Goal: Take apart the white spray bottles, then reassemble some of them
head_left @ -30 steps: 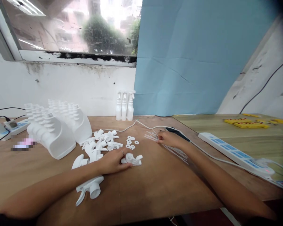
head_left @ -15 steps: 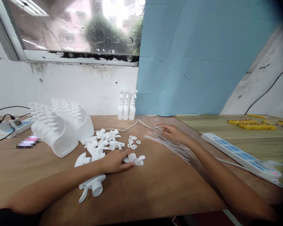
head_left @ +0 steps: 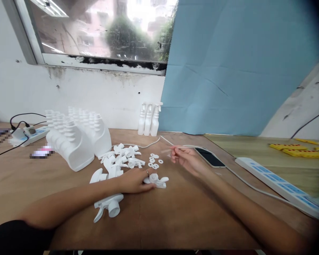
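My left hand [head_left: 135, 180] is closed around a white trigger spray head [head_left: 159, 181] that rests on the table, its nozzle end sticking out past my fingers. To its right, my right hand [head_left: 184, 157] is raised slightly with fingertips pinched. Thin translucent plastic tubing [head_left: 167, 151] pokes out to the left of those fingertips; how many pieces there are is unclear, as my hand and forearm hide the rest. White ring washers [head_left: 154, 161] lie between the hands. More spray heads [head_left: 122, 156] are piled behind my left hand, and another spray head [head_left: 113, 207] lies in front of that forearm.
White bottles [head_left: 78, 152] lie stacked at the left, near a pixelated object [head_left: 42, 151]. Three spray bottles [head_left: 148, 122] stand by the wall. A phone [head_left: 210, 157], a white cable [head_left: 244, 183] and a power strip [head_left: 271, 182] are at the right, with yellow pieces [head_left: 303, 152] beyond.
My right hand has moved left and pinched the clear tubing, which lay fanned out on the table before. The phone has come into view. My left hand stays on the spray head.
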A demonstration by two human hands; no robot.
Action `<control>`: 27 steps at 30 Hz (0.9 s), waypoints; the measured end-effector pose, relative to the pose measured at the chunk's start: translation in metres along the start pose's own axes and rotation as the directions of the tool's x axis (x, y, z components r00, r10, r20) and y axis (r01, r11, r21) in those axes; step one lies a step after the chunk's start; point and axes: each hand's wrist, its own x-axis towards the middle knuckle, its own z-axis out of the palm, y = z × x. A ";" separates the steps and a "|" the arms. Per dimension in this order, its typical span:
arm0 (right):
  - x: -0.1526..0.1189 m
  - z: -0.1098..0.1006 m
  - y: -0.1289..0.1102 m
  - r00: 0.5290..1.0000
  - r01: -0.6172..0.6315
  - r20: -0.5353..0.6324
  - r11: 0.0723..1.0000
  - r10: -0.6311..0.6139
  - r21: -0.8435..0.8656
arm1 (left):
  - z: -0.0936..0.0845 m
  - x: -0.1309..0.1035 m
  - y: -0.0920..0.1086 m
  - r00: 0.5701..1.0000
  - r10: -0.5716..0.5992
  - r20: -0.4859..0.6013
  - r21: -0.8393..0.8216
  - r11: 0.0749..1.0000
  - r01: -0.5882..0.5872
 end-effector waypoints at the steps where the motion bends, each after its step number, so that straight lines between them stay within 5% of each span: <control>1: -0.002 0.011 0.006 1.000 -0.005 0.027 1.000 0.006 -0.020 | 0.000 0.000 0.000 1.000 0.009 -0.002 -0.019 1.000 -0.009; 8: -0.017 0.054 0.027 0.986 0.071 0.162 0.965 -0.030 -0.254 | 0.001 0.002 -0.005 0.998 0.051 -0.028 -0.103 0.993 -0.054; 27: -0.024 0.054 0.029 0.957 0.218 0.264 0.902 -0.123 -0.373 | 0.001 0.003 -0.004 0.999 0.012 -0.035 -0.199 0.980 -0.019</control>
